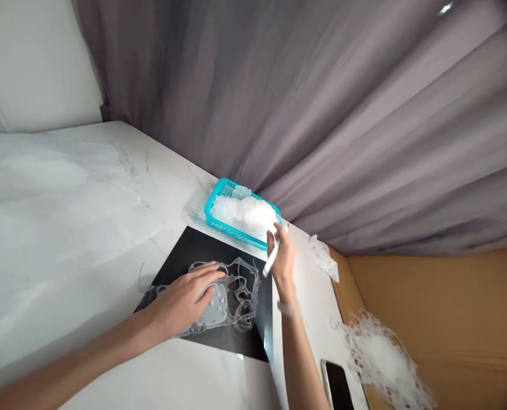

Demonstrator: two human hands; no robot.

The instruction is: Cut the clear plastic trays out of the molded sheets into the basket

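My left hand point(190, 296) lies with its fingers stretched out over a clear moulded plastic sheet point(247, 280) with cut-out openings. The sheet rests on a black mat point(185, 249), and a frosted, rounded piece point(217, 310) sits beneath my fingertips and thumb. In my right hand point(284, 255) is a slim white pen-like tool point(272, 261), its lower end pointing down and left. That hand is by the near right corner of a turquoise basket point(232, 232), which holds a heap of whitish translucent pieces point(253, 215). My fingers hide part of the tool.
Clear plastic scraps point(323, 257) lie at the table's right edge. Beyond it, a brown box point(441, 307) has a tangled pile of clear offcuts point(384, 359) at its near side. A phone point(338, 384) lies at lower right. A grey curtain point(279, 97) hangs behind the white table point(121, 228).
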